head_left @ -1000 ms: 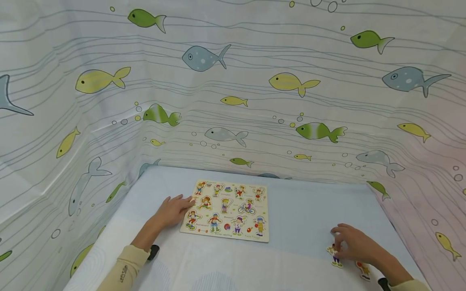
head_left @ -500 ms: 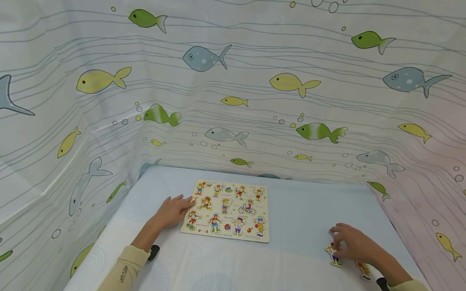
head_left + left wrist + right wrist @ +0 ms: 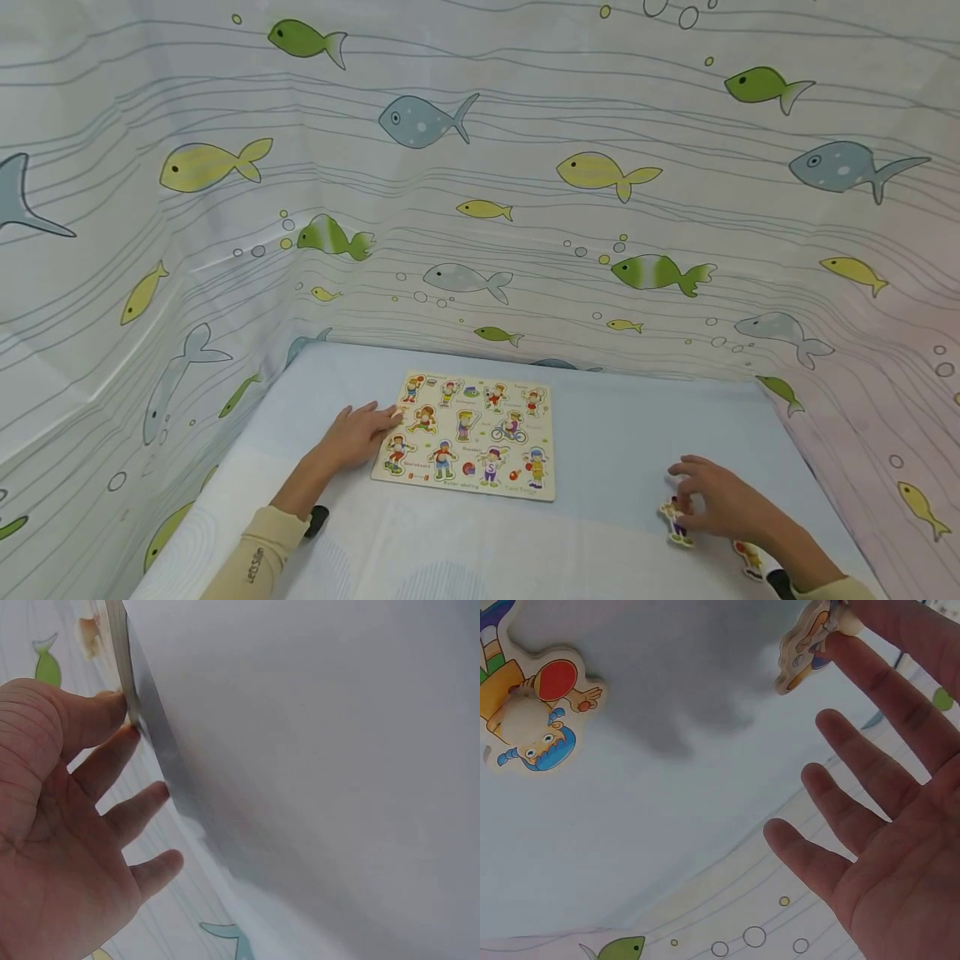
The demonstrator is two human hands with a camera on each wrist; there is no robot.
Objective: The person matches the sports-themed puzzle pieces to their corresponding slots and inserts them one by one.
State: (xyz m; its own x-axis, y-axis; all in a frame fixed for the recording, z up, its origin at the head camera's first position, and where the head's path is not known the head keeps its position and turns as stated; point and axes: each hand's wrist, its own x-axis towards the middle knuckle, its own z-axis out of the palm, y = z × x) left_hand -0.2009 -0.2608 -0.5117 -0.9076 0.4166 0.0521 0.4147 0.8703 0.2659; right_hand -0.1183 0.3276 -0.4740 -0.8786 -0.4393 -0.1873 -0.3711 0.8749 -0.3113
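Note:
A wooden puzzle board (image 3: 442, 450) with printed sports figures lies on the table, left of centre in the head view. My left hand (image 3: 363, 433) is at its left edge; in the left wrist view the thumb and index fingertip meet at that edge (image 3: 120, 652), the other fingers spread. My right hand (image 3: 720, 500) pinches a puzzle piece (image 3: 677, 523) shaped like a figure in purple trousers, tilted above the table in the right wrist view. Another puzzle piece (image 3: 536, 712), a blue-haired figure with a red paddle and a knob, lies near the right wrist.
A pale cloth covers the table (image 3: 600, 550). Fish-printed sheeting (image 3: 540, 250) rises behind it and along both sides. Dark wrist straps (image 3: 318, 521) show by the cuffs.
My right hand has shifted slightly to the left with the pinched puzzle piece, away from the other piece. The left hand and the board have stayed in place.

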